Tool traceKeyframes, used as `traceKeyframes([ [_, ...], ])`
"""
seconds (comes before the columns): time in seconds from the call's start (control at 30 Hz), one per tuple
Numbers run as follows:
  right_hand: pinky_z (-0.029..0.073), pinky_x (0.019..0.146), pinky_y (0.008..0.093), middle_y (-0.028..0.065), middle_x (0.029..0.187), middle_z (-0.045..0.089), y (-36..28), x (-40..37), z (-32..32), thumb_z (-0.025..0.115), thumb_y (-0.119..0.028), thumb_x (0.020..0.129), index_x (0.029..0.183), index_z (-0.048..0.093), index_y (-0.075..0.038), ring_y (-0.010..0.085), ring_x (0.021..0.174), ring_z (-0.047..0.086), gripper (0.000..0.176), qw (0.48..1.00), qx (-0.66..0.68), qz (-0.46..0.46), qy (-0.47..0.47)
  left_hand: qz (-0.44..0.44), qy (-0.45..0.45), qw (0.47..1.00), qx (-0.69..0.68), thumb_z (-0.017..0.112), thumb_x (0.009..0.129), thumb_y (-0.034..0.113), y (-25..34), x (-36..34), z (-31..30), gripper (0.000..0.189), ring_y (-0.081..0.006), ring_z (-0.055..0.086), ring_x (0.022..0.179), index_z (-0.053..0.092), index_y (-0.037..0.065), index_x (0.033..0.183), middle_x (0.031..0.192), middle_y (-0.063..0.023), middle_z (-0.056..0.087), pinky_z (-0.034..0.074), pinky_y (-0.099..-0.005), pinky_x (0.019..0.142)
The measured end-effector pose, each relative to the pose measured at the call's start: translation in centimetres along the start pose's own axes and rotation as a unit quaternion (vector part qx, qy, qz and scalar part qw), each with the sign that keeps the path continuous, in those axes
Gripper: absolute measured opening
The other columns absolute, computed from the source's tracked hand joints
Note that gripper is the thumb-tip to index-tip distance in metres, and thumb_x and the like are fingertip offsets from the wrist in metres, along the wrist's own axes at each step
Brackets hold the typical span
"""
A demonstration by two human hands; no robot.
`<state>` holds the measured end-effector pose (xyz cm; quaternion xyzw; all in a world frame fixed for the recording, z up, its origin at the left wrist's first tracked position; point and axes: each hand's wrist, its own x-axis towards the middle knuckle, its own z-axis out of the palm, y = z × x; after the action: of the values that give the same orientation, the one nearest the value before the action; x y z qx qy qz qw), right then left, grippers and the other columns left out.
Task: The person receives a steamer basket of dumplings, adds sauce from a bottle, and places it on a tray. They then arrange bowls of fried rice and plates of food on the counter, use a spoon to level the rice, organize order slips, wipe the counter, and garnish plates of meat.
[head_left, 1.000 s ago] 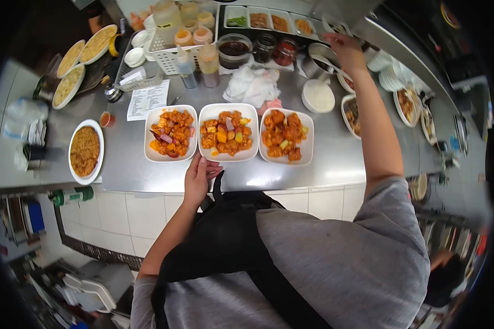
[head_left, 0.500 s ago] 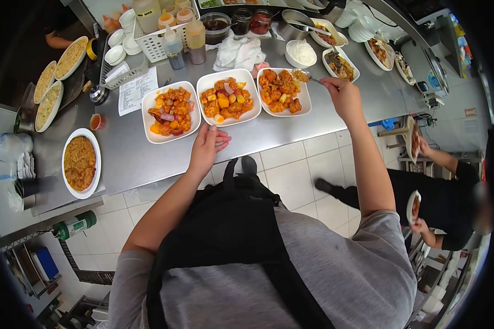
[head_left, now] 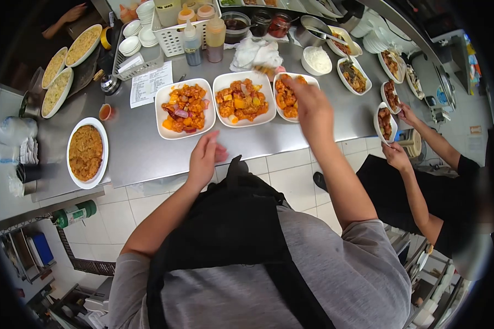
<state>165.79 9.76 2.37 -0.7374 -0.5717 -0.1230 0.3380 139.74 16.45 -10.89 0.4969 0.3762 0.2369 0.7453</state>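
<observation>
While I am watching through the head camera, the right hand point(head_left: 307, 104) is stretching out over the right plate point(head_left: 312, 79). This is the last of three white square plates of orange glazed pieces sitting side by side on the steel counter point(head_left: 137, 148). Its fingers are pointing toward the back corner of the middle plate point(head_left: 218, 117), and a blurred bit point(head_left: 266, 70) is showing just beyond the fingertips. I am seeing only the back of that hand, so I cannot tell how far it is closed or whether it is gripping anything.

The left hand point(head_left: 206, 156) is hovering at the front edge of the counter, just in front of the gap between the left plate point(head_left: 160, 109) and the middle plate. Its fingers are loosely spread and carrying nothing.

A crumpled white cloth point(head_left: 256, 52) is lying just behind the middle plate, with a bowl of rice point(head_left: 317, 59) beside it. A paper slip point(head_left: 151, 83) is lying behind the left plate, and an oval plate point(head_left: 101, 164) of browned food is sitting well apart toward the left end. At the right end, a co-worker's hand point(head_left: 396, 155) is holding a small plate point(head_left: 384, 122) off the counter's edge.
</observation>
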Motion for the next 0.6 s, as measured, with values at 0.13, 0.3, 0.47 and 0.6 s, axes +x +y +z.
traceKeyframes([
  [0.13,0.05,0.067,0.0374,0.0117,0.085,0.062,2.2,0.3,2.1,0.059,0.006,0.077,0.106,0.069,-0.007,0.0303,0.074,0.061,0.034,0.99,0.015,-0.107,-0.088,0.167,0.134,0.966,0.145,0.044,0.101,0.013,0.7,-2.9,-2.8,0.021,-0.0056,0.048,0.055,0.062,0.002,0.101,0.061,0.002,0.05,0.041,-0.022,0.051],
  [0.3,0.05,0.07,0.04,0.0162,0.089,0.064,8.3,14.1,1.7,0.057,-0.003,0.082,0.105,0.069,-0.006,0.0327,0.08,0.063,0.026,0.996,0.065,-0.045,-0.045,0.252,0.373,0.88,0.15,0.045,0.1,0.013,1.1,-1.8,-8.0,0.015,-0.0034,0.042,0.061,0.057,0.005,0.103,0.069,0.0028,0.046,0.037,-0.0195,0.056],
  [0.47,0.052,0.075,0.0439,0.0199,0.092,0.067,19.0,29.2,12.0,0.055,-0.007,0.083,0.1,0.07,-0.004,0.0348,0.087,0.066,0.023,0.971,-0.212,-0.096,-0.061,0.211,0.438,0.868,0.097,0.045,0.1,0.013,2.1,0.6,-8.4,0.017,-0.0043,0.042,0.064,0.051,0.006,0.113,0.076,0.0024,0.044,0.038,-0.0189,0.059],
  [0.6,0.054,0.079,0.0436,0.0226,0.097,0.068,17.1,31.5,16.6,0.055,-0.006,0.083,0.098,0.07,-0.002,0.038,0.091,0.067,0.022,0.912,-0.305,-0.018,-0.275,0.182,0.451,0.866,0.116,0.046,0.1,0.014,2.0,0.6,-8.2,0.017,-0.0045,0.043,0.063,0.052,0.006,0.113,0.077,0.0022,0.046,0.039,-0.0191,0.059],
])
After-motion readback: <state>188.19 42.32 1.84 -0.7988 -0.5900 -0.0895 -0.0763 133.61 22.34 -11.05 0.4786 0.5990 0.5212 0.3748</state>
